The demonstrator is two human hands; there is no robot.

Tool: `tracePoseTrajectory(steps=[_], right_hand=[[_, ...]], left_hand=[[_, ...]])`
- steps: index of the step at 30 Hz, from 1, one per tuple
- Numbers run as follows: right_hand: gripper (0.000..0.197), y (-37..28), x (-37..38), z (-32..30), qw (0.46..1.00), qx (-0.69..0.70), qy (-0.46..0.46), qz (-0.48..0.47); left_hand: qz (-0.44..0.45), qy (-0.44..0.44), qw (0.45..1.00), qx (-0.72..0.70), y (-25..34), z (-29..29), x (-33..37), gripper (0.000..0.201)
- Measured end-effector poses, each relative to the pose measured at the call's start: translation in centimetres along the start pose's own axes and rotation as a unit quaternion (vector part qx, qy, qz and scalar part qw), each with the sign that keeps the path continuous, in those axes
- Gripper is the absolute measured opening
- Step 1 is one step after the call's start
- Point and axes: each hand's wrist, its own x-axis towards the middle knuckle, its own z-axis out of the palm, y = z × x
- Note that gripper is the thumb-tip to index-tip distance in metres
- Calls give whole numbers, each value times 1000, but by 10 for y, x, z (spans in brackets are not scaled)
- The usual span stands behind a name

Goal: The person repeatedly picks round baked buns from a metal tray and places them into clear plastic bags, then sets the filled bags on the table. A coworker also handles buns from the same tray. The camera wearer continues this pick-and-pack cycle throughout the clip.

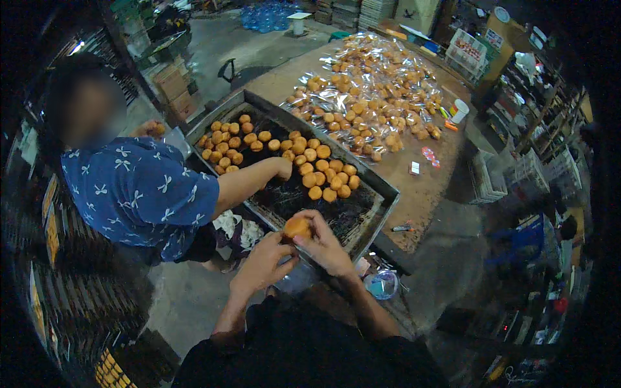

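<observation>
My right hand grips a round golden-brown bun at the near edge of a large dark metal tray. Close beside it, my left hand has its fingers curled, the fingertips near the bun's underside. A clear plastic bag hangs just below the left hand, seemingly pinched in its fingers; its upper part is hidden. Several loose buns lie in the tray's middle and right, with another cluster toward its far left.
A co-worker in a blue patterned shirt stands at left, one hand reaching among the buns. Behind the tray, a brown table bears a heap of bagged buns and a white cup. Crates stand at right.
</observation>
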Motion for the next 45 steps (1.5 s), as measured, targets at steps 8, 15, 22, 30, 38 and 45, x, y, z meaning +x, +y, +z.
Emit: tracePoseTrajectory(steps=[8,15,22,30,38,45], right_hand=[[55,7,-14,-27,928,-346,-41,-131],[52,15,-13,-38,874,-438,-147,-150],[29,0,-12,-40,915,-367,-109,-128],[14,-47,7,-47,924,-341,-79,-152],[9,-81,-9,-39,959,-227,73,-150],[25,-78,-30,-43,947,-303,9,-104]], left_hand=[[-20,-23,998,-48,3,4,2,23],[-6,-31,999,-31,5,2,12,17],[-42,0,988,-151,-1,2,19,15],[-101,152,918,-352,-30,15,24,39],[-156,73,647,-743,-54,62,3,64],[-210,156,662,-702,-42,76,5,45]])
